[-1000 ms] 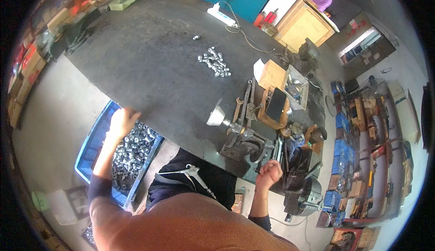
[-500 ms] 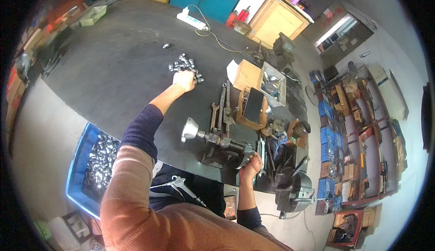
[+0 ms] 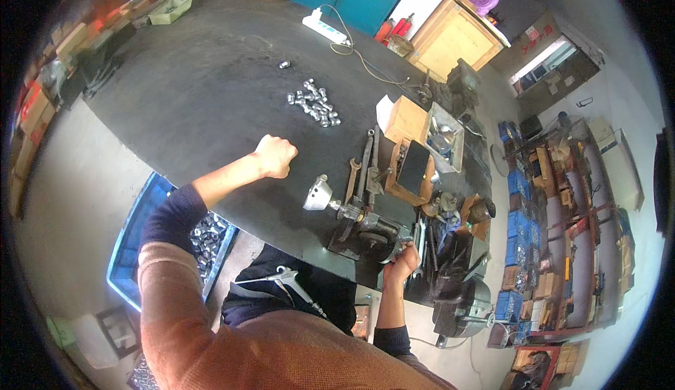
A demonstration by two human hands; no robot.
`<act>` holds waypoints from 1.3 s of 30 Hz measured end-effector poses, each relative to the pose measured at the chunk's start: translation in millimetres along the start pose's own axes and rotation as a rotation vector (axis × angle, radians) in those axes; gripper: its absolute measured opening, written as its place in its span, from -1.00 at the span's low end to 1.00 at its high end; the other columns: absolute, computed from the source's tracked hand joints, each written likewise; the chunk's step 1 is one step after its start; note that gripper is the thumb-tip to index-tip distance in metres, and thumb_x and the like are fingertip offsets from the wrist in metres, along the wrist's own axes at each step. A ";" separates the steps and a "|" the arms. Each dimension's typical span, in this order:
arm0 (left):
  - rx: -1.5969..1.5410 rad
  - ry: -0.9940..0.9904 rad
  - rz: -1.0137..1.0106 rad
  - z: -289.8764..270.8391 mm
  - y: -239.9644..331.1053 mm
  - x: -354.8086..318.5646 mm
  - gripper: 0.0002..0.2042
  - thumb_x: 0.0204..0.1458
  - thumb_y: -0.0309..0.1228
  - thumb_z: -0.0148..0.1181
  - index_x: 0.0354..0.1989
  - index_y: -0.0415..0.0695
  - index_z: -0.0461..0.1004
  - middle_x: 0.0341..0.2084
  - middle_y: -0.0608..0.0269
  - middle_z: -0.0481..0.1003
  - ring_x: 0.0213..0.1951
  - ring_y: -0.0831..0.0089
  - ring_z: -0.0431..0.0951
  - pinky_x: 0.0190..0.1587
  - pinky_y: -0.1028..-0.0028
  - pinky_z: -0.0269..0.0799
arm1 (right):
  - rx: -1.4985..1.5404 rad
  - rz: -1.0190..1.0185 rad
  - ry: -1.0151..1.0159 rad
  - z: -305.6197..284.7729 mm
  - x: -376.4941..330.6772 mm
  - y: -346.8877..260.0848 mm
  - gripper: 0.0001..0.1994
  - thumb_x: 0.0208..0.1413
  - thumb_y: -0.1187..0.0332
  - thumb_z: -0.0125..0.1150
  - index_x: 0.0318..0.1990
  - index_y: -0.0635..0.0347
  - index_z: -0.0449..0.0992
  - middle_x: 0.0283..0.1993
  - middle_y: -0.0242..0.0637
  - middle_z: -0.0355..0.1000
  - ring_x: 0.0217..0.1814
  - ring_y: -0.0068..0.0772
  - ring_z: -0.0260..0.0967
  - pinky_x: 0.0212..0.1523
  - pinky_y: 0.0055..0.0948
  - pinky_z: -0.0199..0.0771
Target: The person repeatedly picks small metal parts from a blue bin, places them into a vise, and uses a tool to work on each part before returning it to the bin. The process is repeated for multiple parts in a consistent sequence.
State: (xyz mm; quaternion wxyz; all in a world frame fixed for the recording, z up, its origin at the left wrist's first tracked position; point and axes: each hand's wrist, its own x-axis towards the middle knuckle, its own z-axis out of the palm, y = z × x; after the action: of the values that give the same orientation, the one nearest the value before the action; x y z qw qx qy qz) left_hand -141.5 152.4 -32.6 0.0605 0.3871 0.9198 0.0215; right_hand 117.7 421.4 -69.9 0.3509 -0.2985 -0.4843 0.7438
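My left hand (image 3: 276, 156) is closed above the dark bench, drawn back from a pile of shiny metal fittings (image 3: 314, 103). Its curled fingers hide whatever may be inside. One more metal fitting (image 3: 285, 64) lies alone beyond the pile. At the bench's near edge stands a small dark bench fixture (image 3: 376, 239), its ridged shaft ending in a silver cone-shaped head (image 3: 318, 194) that points left. My right hand (image 3: 403, 263) closes on the right end of this fixture; the exact part under its fingers is hidden.
Wrenches (image 3: 360, 172) lie behind the fixture, beside an open cardboard box (image 3: 410, 172) and a grey tray (image 3: 450, 137). A blue crate (image 3: 116, 270) of metal parts stands below the bench at left. An air blow gun (image 3: 292, 281) rests near my lap. A bench vise (image 3: 460, 305) is at right.
My left hand has come back from the pile toward me, closed, and the fittings show uncovered. My right hand stays on the fixture. The whole view has shifted slightly.
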 end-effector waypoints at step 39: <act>-1.715 0.196 0.022 -41.4 48.2 -95.3 -0.76 0.05 -0.41 0.07 -0.46 -0.40 0.47 -0.77 0.18 0.42 -0.76 0.52 0.42 -0.67 0.57 0.37 | -0.046 -0.023 0.058 -3.2 -2.3 -0.3 -0.87 -0.03 0.43 -0.10 -0.54 0.21 0.37 -0.69 -0.53 0.07 -0.72 -0.71 -0.08 -0.76 -0.66 -0.15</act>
State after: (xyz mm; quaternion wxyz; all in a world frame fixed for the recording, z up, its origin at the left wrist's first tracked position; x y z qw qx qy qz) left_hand -46.5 118.3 21.7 0.2522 0.2131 0.5831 0.7423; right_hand 121.6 421.3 -70.5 0.3664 -0.3223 -0.4944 0.7193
